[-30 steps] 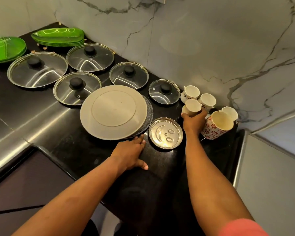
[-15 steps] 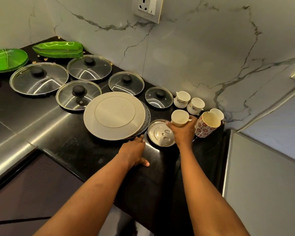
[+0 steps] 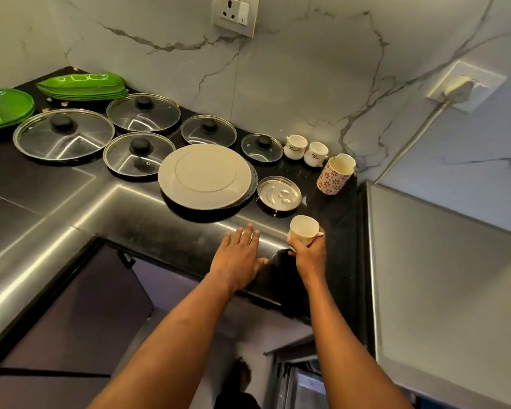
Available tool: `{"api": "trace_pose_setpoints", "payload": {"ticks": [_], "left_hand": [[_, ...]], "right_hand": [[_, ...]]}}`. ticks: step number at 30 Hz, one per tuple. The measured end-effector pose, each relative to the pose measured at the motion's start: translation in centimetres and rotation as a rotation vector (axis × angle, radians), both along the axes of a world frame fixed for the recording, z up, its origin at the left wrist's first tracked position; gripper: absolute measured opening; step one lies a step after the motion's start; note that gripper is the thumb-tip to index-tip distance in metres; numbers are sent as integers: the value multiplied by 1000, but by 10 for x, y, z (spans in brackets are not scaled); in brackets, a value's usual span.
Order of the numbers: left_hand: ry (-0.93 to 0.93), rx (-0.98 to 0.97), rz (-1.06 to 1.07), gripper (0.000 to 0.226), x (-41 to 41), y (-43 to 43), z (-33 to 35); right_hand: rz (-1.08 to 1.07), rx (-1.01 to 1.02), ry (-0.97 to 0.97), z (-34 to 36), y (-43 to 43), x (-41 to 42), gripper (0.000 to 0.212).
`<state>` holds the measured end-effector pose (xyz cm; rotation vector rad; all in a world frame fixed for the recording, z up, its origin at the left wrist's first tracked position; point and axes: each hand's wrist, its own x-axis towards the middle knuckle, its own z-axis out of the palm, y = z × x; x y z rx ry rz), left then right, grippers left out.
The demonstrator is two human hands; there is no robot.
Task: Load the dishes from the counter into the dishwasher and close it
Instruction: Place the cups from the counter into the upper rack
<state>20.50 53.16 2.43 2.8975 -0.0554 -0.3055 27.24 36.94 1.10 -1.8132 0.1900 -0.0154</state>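
Note:
My right hand [image 3: 309,255] grips a small white cup [image 3: 304,228] above the front edge of the black counter [image 3: 56,184]. Flat on the counter beside it rests my left hand [image 3: 239,256], fingers straight. Behind them lie a large beige plate [image 3: 204,175] turned upside down, a small steel plate [image 3: 278,195], several glass lids [image 3: 65,135], two white cups [image 3: 295,146] and a red-flowered mug [image 3: 334,174]. A corner of the open dishwasher [image 3: 301,382] shows at the bottom.
Green plates [image 3: 83,87] are stacked at the far left corner, with another green plate [image 3: 3,109] at the left edge. A grey appliance top [image 3: 443,290] stands to the right of the counter. Sockets sit on the marble wall.
My right hand has lifted the small white cup from the group by the wall and drawn it back to the counter's front edge. The left hand stays pressed on the counter.

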Motion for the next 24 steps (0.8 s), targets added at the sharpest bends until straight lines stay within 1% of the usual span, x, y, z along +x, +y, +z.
{"api": "trace_pose_setpoints", "payload": {"ticks": [6,10,15,19,24], "left_hand": [[-3,-13,-43,70,-66,5,-11],[16,-17,-105,70,-102,-16,-22],[62,-61,-215,68,-143,-70,-35],[172,-43,-284,68,-175,-115,-58],[321,-16,-336,68,-218,-186,-93]], "right_hand": [[-21,-92,-27,-12,-2,-82,60],[-9,-149,-39,-14,-18,-134,65],[-98,-197,-9,-19,-73,-183,71],[-175,-224,28,-36,-133,-225,80],[-266,-212,115,-76,-213,-281,71]]}}
